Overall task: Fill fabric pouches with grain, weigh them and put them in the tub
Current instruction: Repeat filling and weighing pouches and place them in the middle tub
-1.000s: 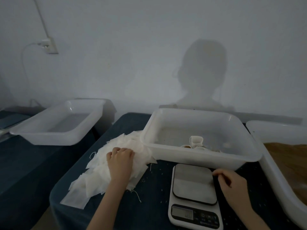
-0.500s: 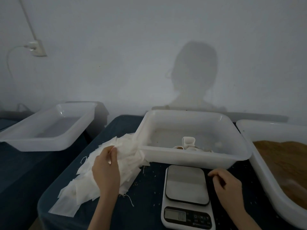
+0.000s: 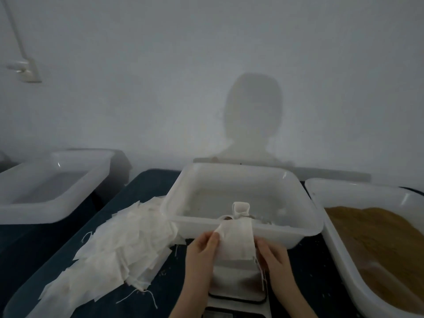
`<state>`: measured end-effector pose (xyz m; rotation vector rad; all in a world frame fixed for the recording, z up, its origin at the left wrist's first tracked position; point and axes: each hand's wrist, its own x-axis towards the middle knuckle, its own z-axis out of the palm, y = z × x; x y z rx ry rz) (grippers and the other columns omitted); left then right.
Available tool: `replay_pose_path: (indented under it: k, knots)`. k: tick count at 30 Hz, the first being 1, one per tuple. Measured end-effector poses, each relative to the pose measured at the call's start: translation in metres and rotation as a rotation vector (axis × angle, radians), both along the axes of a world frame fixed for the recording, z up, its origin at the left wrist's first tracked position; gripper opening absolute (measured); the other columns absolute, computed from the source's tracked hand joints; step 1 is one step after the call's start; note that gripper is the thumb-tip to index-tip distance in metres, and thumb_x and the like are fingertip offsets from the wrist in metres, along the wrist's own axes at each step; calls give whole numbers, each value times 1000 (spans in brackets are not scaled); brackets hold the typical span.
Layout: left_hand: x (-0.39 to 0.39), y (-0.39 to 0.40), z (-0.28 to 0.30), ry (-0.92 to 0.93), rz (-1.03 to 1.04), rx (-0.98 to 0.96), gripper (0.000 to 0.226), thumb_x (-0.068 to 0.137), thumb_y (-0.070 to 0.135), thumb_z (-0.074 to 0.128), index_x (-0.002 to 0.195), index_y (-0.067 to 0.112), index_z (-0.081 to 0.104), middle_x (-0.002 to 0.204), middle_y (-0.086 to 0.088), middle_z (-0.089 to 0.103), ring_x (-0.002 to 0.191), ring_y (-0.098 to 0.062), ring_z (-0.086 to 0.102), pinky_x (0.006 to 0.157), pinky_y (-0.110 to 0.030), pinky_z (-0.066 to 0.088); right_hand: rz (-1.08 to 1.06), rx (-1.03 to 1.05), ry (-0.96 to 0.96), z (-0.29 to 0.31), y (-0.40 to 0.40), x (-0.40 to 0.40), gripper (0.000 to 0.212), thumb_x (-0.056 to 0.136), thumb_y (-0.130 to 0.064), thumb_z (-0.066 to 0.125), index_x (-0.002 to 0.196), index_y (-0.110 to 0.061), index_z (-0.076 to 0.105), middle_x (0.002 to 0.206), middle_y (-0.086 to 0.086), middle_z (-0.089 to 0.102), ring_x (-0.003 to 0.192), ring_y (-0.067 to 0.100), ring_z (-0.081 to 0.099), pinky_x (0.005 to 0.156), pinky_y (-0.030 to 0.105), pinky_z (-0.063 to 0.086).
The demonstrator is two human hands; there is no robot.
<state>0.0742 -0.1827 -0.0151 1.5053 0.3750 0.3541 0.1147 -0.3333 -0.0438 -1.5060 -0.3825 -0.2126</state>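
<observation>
Both of my hands hold one flat white fabric pouch (image 3: 236, 241) above the kitchen scale (image 3: 237, 288). My left hand (image 3: 203, 249) pinches its left edge and my right hand (image 3: 271, 255) grips its right edge. A heap of empty white pouches (image 3: 119, 246) lies on the dark table to the left. Behind the held pouch stands the middle white tub (image 3: 243, 230), with a filled pouch (image 3: 241, 208) upright inside. The tub of brown grain (image 3: 376, 237) sits at the right.
Another white tub (image 3: 52, 184) stands at the far left on a separate dark surface. Loose threads and grain specks lie on the dark blue tabletop (image 3: 146, 187). A wall socket (image 3: 25, 72) with a cable is on the grey wall.
My left hand has lifted one pouch off the heap and carried it right, over the scale. My right hand has left the scale's edge and taken the pouch's other side.
</observation>
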Motion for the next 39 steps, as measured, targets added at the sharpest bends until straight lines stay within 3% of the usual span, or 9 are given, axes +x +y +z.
replay_pose_path:
  k: [3,7,12,17,19,24,32,36,39]
  knots:
    - [0,0,-5,24,17,57,21,94,20,56,79,24,71,67,14,67,65,1,59,58,-18,41,53,-67,59,2,1,-1,47,92,-11,61,47,-22,58,41,-7,47,40,0,41,46,12,34]
    - [1,1,-7,44,-6,85,21,94,20,55,81,29,68,71,17,68,72,-1,61,61,-19,41,71,-152,127,10,-4,-6,42,92,-4,58,54,-22,60,41,-5,44,38,5,39,45,17,34]
    - [-1,2,-10,-17,27,255,15,92,17,59,104,26,61,88,14,66,78,5,59,63,-8,42,73,-207,168,26,-7,-9,14,93,-3,56,94,-13,66,49,-8,58,42,3,46,45,18,38]
    - [-12,1,-11,-386,238,1160,43,66,4,80,107,12,68,101,1,69,89,-16,66,74,-26,54,38,-252,122,34,-12,-17,15,92,-4,58,101,-16,61,54,0,61,44,9,49,44,17,40]
    - [-13,-6,-6,-560,145,1315,42,60,7,80,101,16,71,101,-2,70,89,-16,67,74,-28,56,31,-271,103,35,-10,-21,16,91,-5,60,102,-17,59,51,-2,59,44,5,49,45,17,40]
    - [-10,-12,1,-591,-113,1470,41,64,26,79,104,30,71,118,-2,65,109,-18,59,82,-29,54,46,-288,111,40,-5,-27,24,88,0,62,104,-15,53,55,2,58,44,5,50,46,19,41]
    - [1,3,3,-603,-154,1446,17,66,32,75,82,29,71,113,3,63,112,-12,49,82,-25,51,65,-353,83,45,-12,-23,13,91,-3,59,97,-14,53,52,-1,59,45,5,49,47,16,40]
    - [6,8,10,-628,-172,1449,18,67,27,79,78,26,66,109,3,63,108,-11,50,80,-23,49,-25,-572,-9,50,-16,-18,26,90,-7,59,76,-29,66,75,-14,68,63,4,61,60,15,48]
    - [8,8,21,-650,-180,1455,22,66,23,78,80,26,61,107,5,63,102,-10,53,78,-20,46,-71,-940,-50,56,-20,-14,25,90,-26,56,77,-46,63,68,-38,57,67,-12,55,60,9,43]
